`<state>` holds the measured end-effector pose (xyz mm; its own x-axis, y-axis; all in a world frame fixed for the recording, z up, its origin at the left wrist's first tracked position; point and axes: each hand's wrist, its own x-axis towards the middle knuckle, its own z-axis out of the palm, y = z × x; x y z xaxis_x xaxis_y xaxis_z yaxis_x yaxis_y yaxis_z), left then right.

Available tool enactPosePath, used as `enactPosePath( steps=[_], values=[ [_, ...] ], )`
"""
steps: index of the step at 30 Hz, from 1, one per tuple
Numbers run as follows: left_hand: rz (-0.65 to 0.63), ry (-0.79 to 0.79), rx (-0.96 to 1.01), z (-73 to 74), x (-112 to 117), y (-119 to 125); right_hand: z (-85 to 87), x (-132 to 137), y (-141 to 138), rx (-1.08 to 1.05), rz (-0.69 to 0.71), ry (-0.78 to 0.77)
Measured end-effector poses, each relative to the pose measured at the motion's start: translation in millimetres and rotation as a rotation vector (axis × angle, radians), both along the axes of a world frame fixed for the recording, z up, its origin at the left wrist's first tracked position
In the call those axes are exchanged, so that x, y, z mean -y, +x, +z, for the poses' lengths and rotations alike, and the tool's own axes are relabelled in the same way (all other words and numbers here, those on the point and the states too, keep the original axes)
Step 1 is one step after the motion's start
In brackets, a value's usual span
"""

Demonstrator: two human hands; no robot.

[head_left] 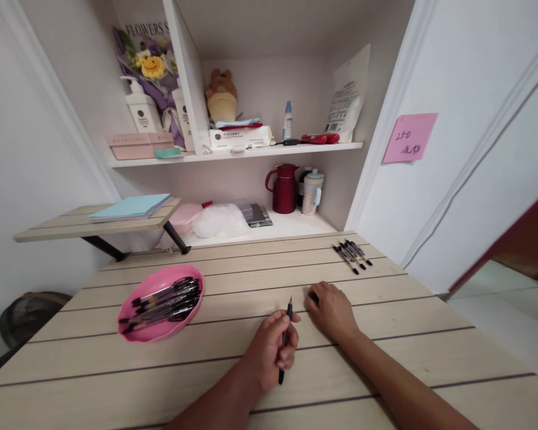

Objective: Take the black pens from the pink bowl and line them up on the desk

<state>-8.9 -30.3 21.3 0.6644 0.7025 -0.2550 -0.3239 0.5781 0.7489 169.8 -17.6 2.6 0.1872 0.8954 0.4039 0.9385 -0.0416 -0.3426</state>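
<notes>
My left hand point(275, 346) is closed around a black pen point(289, 319), whose bare tip points up and away from me. The pen's dark lower end sticks out below my fingers. To its right, my right hand point(334, 310) rests low over the table with curled fingers, pinching a small black pen cap point(314, 297) that is partly hidden. A pink scalloped tray point(132, 335) on the left holds several dark pens point(170, 301). Several more pens point(352, 255) lie side by side at the table's far right.
The slatted wooden table point(224, 334) backs onto a white shelf unit. A small raised stand point(54, 224) carries blue paper sheets point(130, 207) at the back left. A red jug point(284, 190) and a pale cup point(312, 192) stand behind the table. A pink note point(410, 137) hangs on the right wall.
</notes>
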Motion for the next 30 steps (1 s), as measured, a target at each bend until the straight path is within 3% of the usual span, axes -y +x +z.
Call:
enactPosePath(
  steps=[2,5,7,9,12,17,20,22,25,30],
  values=[
    [0.001,0.004,0.000,0.4,0,0,2.0,-1,-1,-0.205,0.101,0.032],
    [-0.002,0.005,-0.003,0.3,0,0,8.4,-5,4,-0.692,0.218,0.111],
    [-0.006,0.004,-0.008,0.1,0,0,13.2,-8,14,-0.971,0.198,0.175],
    [-0.009,0.006,-0.011,-0.2,-1,-1,16.3,-8,28,-1.083,0.137,0.193],
    [-0.014,0.015,-0.006,-0.9,-1,-1,17.9,-3,49,-0.894,0.144,0.073],
    [-0.016,0.016,-0.011,-0.8,-2,-1,22.7,13,55,-0.032,0.390,-0.181],
    [-0.013,0.013,-0.020,0.3,-1,-1,23.6,16,45,0.315,0.420,-0.255],
    [-0.010,0.015,-0.024,1.3,-1,-1,20.3,13,41,0.390,0.367,-0.254],
    [-0.004,0.013,-0.031,2.2,0,-1,13.6,1,44,0.329,0.242,-0.266],
    [-0.001,0.010,-0.031,0.6,-1,0,18.3,-39,74,0.130,-0.182,-0.364]
  ],
)
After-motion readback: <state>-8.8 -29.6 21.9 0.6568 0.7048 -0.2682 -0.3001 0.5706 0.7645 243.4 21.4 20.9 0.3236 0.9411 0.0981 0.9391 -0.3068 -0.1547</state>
